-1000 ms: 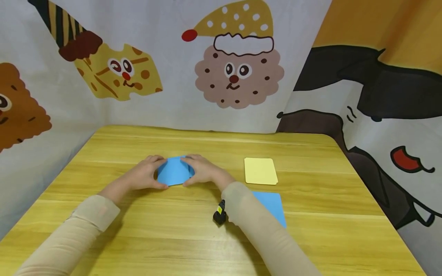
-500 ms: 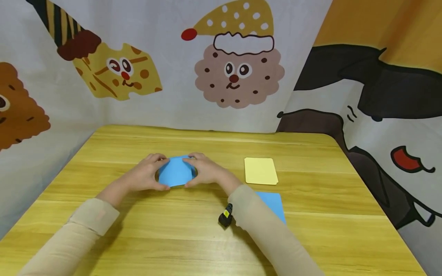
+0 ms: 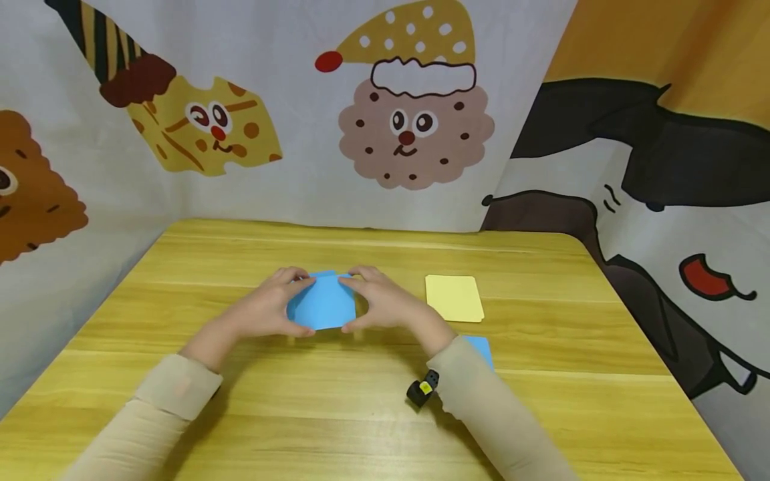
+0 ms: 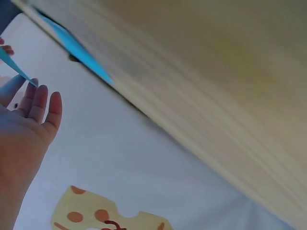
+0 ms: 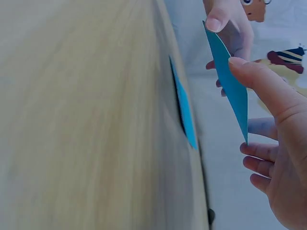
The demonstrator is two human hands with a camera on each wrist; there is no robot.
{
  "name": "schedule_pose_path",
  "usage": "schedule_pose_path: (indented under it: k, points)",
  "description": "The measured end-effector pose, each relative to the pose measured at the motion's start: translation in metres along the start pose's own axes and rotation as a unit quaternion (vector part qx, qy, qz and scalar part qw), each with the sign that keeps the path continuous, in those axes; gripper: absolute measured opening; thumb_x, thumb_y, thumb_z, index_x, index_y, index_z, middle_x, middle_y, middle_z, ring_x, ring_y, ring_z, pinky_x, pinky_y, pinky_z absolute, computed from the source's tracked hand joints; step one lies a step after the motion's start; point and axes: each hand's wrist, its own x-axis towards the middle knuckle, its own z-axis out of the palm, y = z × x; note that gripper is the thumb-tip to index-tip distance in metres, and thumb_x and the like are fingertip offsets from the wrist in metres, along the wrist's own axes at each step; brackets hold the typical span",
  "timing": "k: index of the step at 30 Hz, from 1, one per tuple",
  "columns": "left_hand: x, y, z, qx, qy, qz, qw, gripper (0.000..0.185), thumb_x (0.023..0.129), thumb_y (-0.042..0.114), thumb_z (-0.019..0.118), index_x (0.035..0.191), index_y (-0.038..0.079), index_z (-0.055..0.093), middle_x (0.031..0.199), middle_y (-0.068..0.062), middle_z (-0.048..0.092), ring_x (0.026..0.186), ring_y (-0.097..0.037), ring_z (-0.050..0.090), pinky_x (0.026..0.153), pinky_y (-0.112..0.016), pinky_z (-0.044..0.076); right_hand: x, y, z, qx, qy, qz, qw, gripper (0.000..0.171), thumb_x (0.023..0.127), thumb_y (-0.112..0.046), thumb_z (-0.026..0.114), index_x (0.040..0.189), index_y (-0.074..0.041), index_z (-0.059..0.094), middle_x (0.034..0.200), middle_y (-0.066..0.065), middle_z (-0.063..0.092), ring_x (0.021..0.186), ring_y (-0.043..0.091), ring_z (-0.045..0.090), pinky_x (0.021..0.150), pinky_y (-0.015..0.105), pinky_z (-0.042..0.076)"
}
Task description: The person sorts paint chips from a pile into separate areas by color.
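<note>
Both hands hold a folded blue paper (image 3: 323, 304) just above the yellow wooden table (image 3: 373, 414). My left hand (image 3: 296, 304) pinches its left edge, thumb near and fingers far. On the other edge my right hand (image 3: 355, 302) pinches the same way. In the right wrist view the paper (image 5: 230, 81) stands edge-on between the right thumb and fingers (image 5: 261, 160), with the left thumb at its top. The left wrist view shows only a thin edge of the paper (image 4: 14, 64) by the left hand (image 4: 29, 110). A second blue edge (image 5: 183, 108) sits close to the table top; what it belongs to is unclear.
A yellow paper square (image 3: 454, 298) lies right of the hands. Another blue sheet (image 3: 482, 350) lies nearer, mostly covered by the right forearm. A small black device (image 3: 421, 389) hangs at the right wrist. Cartoon-printed cloth walls (image 3: 409, 113) close in the table on three sides.
Both hands have carried the blue paper a little to the right and lifted it off the table. The right forearm now hides more of the blue sheet.
</note>
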Motion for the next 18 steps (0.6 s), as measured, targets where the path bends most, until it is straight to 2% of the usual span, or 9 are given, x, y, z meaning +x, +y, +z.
schedule_pose_path:
  k: [9,15,18]
  points:
    - [0.014,0.029,0.005,-0.003,0.003,0.024,0.9997,0.095,0.07,0.05,0.08,0.142,-0.001,0.043,0.136,-0.011,0.041,0.124,-0.029,0.037,0.091,-0.048,0.044,-0.039,0.006,-0.016,0.001,0.033,0.006,0.999,0.092,0.073,-0.055,0.077,0.146,-0.012,0.04,0.149,0.012,0.032,0.136,0.028,0.028,0.104,0.046,0.033]
    - [0.023,0.05,0.016,0.04,0.011,0.056,0.9976,0.096,0.069,0.057,0.077,0.138,-0.002,0.048,0.131,-0.009,0.045,0.121,-0.028,0.041,0.096,-0.049,0.039,-0.066,0.014,-0.02,-0.01,0.045,0.003,0.999,0.092,0.072,-0.052,0.079,0.145,-0.011,0.043,0.148,0.011,0.032,0.136,0.028,0.028,0.103,0.047,0.034]
    - [0.028,0.061,0.022,0.056,0.009,0.06,0.9966,0.097,0.068,0.061,0.075,0.138,-0.001,0.049,0.131,-0.009,0.046,0.121,-0.026,0.042,0.098,-0.05,0.038,-0.08,0.018,-0.022,-0.017,0.046,0.006,0.999,0.092,0.072,-0.052,0.08,0.145,-0.011,0.043,0.148,0.011,0.033,0.135,0.028,0.029,0.103,0.049,0.033]
